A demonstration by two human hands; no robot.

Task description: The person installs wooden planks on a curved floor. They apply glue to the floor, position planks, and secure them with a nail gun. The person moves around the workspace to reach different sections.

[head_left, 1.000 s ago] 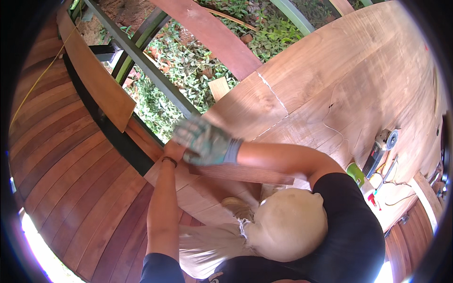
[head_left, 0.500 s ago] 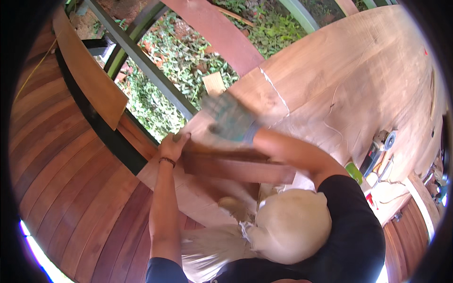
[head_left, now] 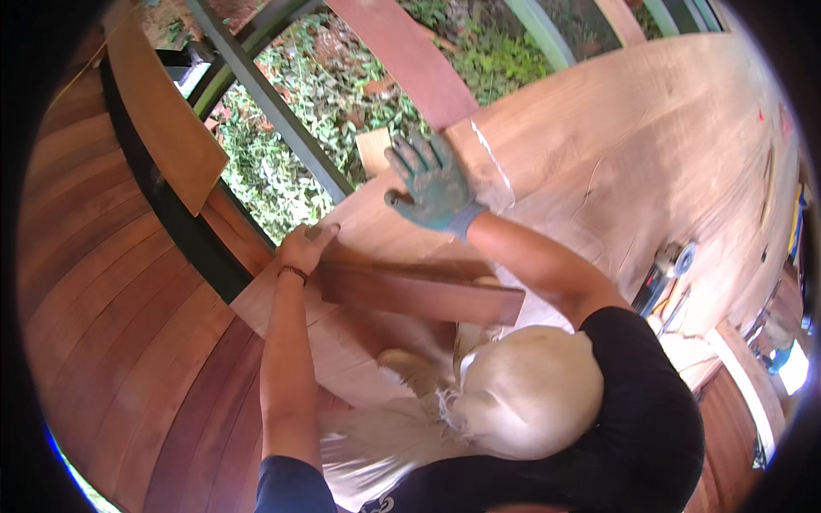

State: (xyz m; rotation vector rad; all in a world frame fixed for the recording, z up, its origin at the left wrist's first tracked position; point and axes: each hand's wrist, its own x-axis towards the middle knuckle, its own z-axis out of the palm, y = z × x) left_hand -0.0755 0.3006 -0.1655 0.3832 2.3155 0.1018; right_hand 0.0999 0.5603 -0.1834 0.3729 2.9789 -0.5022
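Note:
My left hand (head_left: 305, 248) is bare, with a dark bracelet at the wrist. It grips the left end of a short reddish-brown wooden plank (head_left: 419, 293); some of its fingers are hidden. That plank stands tilted over the pale wooden panel (head_left: 581, 171), its far end near my knee. My right hand (head_left: 434, 184), in a grey-green work glove, is spread open with nothing in it. It is over the panel's far edge, close to a small pale wood offcut (head_left: 374, 151).
An angle grinder (head_left: 667, 274) lies on the panel at right. Curved reddish slats (head_left: 128, 342) fill the left side, with a loose brown board (head_left: 167, 120) across a dark frame beam. Green metal bars (head_left: 265, 94) cross above leafy ground. A reddish plank (head_left: 410, 60) leads away from the panel.
My right hand, blurred by motion before, has risen slightly away from me and now shows spread fingers. My left hand stays at the plank's end. The whole view has shifted a little.

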